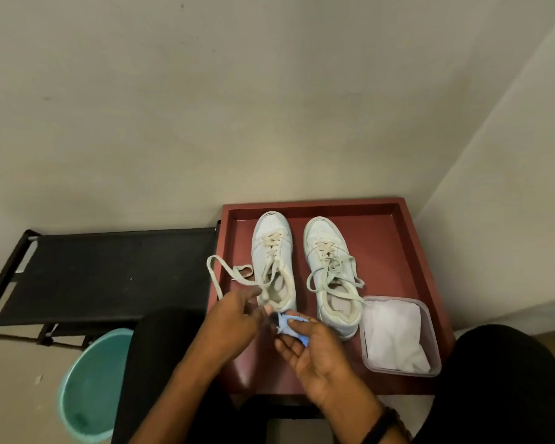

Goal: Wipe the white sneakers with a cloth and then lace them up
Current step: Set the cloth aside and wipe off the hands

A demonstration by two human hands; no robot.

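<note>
The two white sneakers stand side by side on a red tray (398, 251), toes pointing to 12 o'clock. The left sneaker (271, 251) sits just beside the tray's 9 o'clock rim, and the right sneaker (329, 267) is near the middle. Both are only part-laced. A loose lace (217, 277) from the left sneaker loops out over the 9 o'clock rim.

The blue cloth (290, 326) is at the left sneaker's heel, at its 6 o'clock. The right hand (314, 350) holds the cloth, with the thumb clamped on top and the fingers beneath. The left hand (234, 315) reaches to the same heel from 8 o'clock, its fingers curled toward the collar and lace. I cannot tell whether it grips anything.

This looks like the wiping step, just starting on the left sneaker, with lacing not yet begun. The next move likely calls for the left hand to steady the sneaker while the cloth is rubbed along the heel and side.

A clear container (430, 334) of white cloth lies touching or just beside the right sneaker's heel at 4 o'clock, which crowds that side. The raised rim limits sliding at 9 o'clock. There is open tray floor at 2 o'clock and between the sneakers. A black rack (109, 274) and a teal bucket (90, 382) lie off at 9 and 7 o'clock.
</note>
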